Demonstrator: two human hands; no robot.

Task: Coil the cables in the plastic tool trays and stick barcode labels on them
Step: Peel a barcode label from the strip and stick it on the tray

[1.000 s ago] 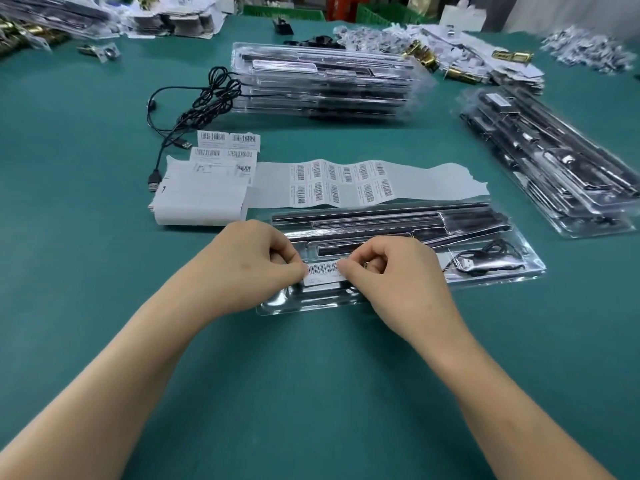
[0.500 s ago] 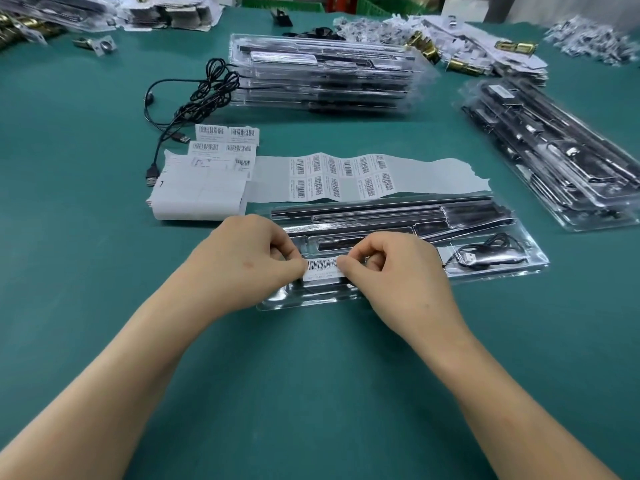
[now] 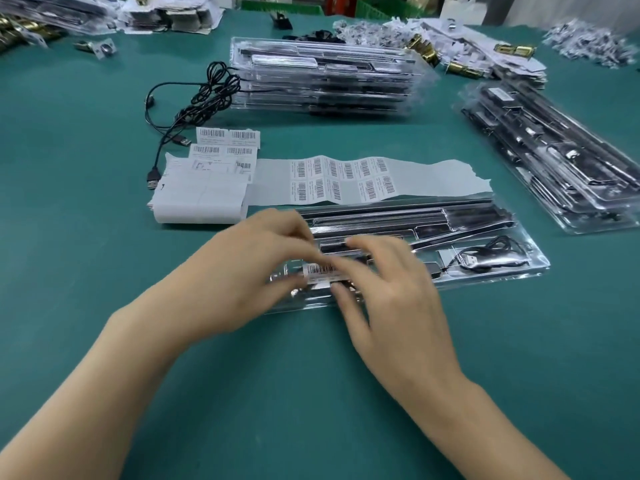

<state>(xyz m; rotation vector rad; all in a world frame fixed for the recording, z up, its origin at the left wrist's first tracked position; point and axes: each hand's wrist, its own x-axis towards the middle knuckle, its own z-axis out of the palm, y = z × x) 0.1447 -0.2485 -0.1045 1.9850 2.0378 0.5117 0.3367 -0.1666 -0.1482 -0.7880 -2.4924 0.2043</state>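
White label [image 3: 321,271], seemingly between both hands [image 3: 242,271] [image 3: 391,289]

brass fittings [image 3: 424,52], white scraps [image 3: 588,43], green table [image 3: 69,237]

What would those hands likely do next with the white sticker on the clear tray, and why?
Probably press the white barcode label down flat. It already lies on the near left end of the clear plastic tray, the left hand and right hand at its two ends; blur hides whether it is stuck.
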